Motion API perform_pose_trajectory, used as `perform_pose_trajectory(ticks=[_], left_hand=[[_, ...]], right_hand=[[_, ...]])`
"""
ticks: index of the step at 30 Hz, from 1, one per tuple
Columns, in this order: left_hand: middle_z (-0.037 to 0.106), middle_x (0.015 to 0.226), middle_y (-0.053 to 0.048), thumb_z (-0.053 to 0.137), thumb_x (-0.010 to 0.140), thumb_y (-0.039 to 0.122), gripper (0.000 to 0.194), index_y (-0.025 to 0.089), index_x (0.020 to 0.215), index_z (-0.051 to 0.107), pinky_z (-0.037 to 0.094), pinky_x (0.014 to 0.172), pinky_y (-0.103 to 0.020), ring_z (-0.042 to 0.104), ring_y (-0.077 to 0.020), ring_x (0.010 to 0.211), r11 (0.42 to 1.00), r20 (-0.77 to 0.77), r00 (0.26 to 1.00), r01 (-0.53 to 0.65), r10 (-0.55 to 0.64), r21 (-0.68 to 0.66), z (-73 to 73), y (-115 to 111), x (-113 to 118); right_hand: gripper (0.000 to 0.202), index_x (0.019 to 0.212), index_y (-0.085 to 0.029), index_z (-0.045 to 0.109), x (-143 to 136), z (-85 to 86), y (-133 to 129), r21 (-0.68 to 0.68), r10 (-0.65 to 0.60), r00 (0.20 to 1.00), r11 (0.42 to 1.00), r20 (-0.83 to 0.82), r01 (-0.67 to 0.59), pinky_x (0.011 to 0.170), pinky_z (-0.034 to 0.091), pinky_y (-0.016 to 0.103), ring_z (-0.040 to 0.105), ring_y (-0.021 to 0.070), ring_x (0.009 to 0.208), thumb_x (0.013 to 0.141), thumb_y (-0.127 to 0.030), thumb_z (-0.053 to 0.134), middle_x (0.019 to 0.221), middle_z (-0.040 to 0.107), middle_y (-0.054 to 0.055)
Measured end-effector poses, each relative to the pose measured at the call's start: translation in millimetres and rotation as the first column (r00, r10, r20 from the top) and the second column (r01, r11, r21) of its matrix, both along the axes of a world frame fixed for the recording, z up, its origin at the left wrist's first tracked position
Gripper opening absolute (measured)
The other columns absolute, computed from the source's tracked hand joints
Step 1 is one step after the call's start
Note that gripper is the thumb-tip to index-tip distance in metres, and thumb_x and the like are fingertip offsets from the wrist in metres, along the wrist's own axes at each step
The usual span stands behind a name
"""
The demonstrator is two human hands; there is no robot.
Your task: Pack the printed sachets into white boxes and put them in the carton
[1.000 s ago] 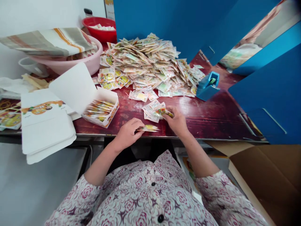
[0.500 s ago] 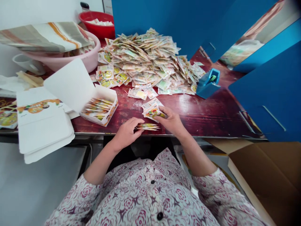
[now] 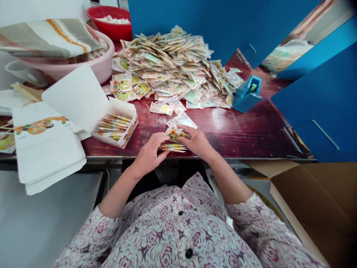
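My left hand is closed around the left end of a small stack of printed sachets, held on edge at the table's front. Between the thumb and fingers of my right hand is a single sachet with a cartoon print, just behind the stack. Beyond it a pale sachet lies flat on the table. To the left, an open white box holds a row of similar sachets standing on edge.
A large heap of sachets covers the back of the table. A blue tape dispenser stands right of it. Flat white cartons overhang the front left edge. A pink basin and red basin stand behind; a cardboard box is lower right.
My right hand has moved slightly left with the sachet, bringing it against the stack in my left hand. The view has shifted a little.
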State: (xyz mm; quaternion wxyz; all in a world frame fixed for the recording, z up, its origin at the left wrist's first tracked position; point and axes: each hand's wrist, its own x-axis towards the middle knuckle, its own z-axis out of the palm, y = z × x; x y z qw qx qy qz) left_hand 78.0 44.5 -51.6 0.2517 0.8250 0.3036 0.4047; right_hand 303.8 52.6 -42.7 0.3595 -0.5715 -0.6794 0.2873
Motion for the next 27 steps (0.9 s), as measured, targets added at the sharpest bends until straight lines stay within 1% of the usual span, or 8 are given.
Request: perform_pose_trajectory(ticks=[2, 4, 9, 14, 18, 22, 24, 27], left_hand=[[0.056, 0.134, -0.013, 0.064, 0.088, 0.009, 0.039, 0.021, 0.123, 0.053, 0.050, 0.108, -0.044, 0.055, -0.0236, 0.130, 0.999, 0.012, 1.000, 0.011, -0.011, 0.048, 1.9, 0, 0], [0.054, 0.137, -0.012, 0.062, 0.089, 0.007, 0.032, 0.022, 0.116, 0.055, 0.050, 0.107, -0.045, 0.054, -0.0231, 0.131, 0.996, 0.015, 1.000, 0.026, -0.027, 0.085, 3.1, 0, 0], [0.051, 0.139, -0.010, 0.056, 0.094, 0.007, 0.018, 0.022, 0.102, 0.060, 0.057, 0.098, -0.040, 0.064, -0.0174, 0.113, 0.994, 0.030, 0.998, 0.052, -0.055, 0.096, -0.4, 1, 0], [0.051, 0.140, -0.009, 0.056, 0.094, 0.007, 0.020, 0.023, 0.104, 0.063, 0.058, 0.098, -0.042, 0.062, -0.0184, 0.115, 0.994, 0.017, 0.998, 0.065, -0.066, 0.083, -4.2, 1, 0], [0.052, 0.141, -0.009, 0.056, 0.094, 0.007, 0.021, 0.023, 0.105, 0.064, 0.057, 0.099, -0.042, 0.062, -0.0183, 0.114, 0.995, 0.004, 0.998, 0.064, -0.065, 0.081, -3.4, 2, 0], [0.053, 0.139, -0.011, 0.057, 0.094, 0.008, 0.019, 0.022, 0.104, 0.064, 0.058, 0.098, -0.041, 0.063, -0.0184, 0.113, 0.995, -0.003, 0.998, 0.056, -0.056, 0.079, -2.0, 2, 0], [0.054, 0.139, -0.011, 0.057, 0.094, 0.008, 0.019, 0.022, 0.105, 0.065, 0.058, 0.097, -0.041, 0.064, -0.0183, 0.112, 0.995, -0.003, 0.999, 0.054, -0.054, 0.082, -1.8, 2, 0], [0.055, 0.136, -0.010, 0.057, 0.094, 0.009, 0.018, 0.021, 0.105, 0.064, 0.058, 0.098, -0.040, 0.065, -0.0180, 0.112, 0.995, 0.010, 0.999, 0.049, -0.050, 0.087, -2.1, 2, 1]], right_hand=[[0.043, 0.125, -0.024, 0.070, 0, -1.7, 1, -0.006, 0.005, 1.000, 1.000, 0.008, -0.005, 0.111, 0.048, 0.044, 0.067, 0.0242, 0.116, 0.082, -0.021, 0.068, 0.124, 0.072, 0.005], [0.043, 0.126, -0.023, 0.070, 0, -3.8, 1, -0.005, 0.000, 1.000, 1.000, -0.001, 0.000, 0.111, 0.048, 0.044, 0.067, 0.0238, 0.117, 0.083, -0.022, 0.067, 0.125, 0.072, 0.005], [0.044, 0.126, -0.026, 0.070, 0, -8.3, 3, 0.003, -0.008, 1.000, 1.000, -0.017, 0.008, 0.111, 0.048, 0.045, 0.067, 0.0239, 0.116, 0.082, -0.018, 0.068, 0.123, 0.073, 0.003], [0.043, 0.125, -0.025, 0.070, 1, -10.5, 4, 0.022, 0.000, 1.000, 1.000, -0.020, 0.000, 0.110, 0.049, 0.043, 0.067, 0.0237, 0.116, 0.083, -0.019, 0.069, 0.122, 0.073, 0.003], [0.042, 0.126, -0.022, 0.070, 1, -11.8, 4, 0.013, -0.012, 1.000, 1.000, -0.022, 0.012, 0.109, 0.049, 0.043, 0.067, 0.0238, 0.116, 0.084, -0.020, 0.068, 0.123, 0.072, 0.005], [0.041, 0.125, -0.023, 0.070, 2, -12.2, 4, 0.003, -0.017, 0.999, 1.000, -0.035, 0.017, 0.111, 0.047, 0.043, 0.066, 0.0236, 0.117, 0.084, -0.022, 0.069, 0.124, 0.071, 0.006], [0.039, 0.124, -0.022, 0.070, 3, -10.2, 3, -0.011, -0.011, 0.997, 1.000, -0.074, 0.010, 0.109, 0.048, 0.042, 0.066, 0.0229, 0.115, 0.086, -0.026, 0.068, 0.123, 0.072, 0.006], [0.041, 0.128, -0.021, 0.067, 2, -4.4, 0, -0.084, 0.021, 0.979, 0.996, -0.202, -0.038, 0.101, 0.053, 0.040, 0.069, 0.0194, 0.103, 0.090, -0.036, 0.064, 0.113, 0.074, 0.006]])
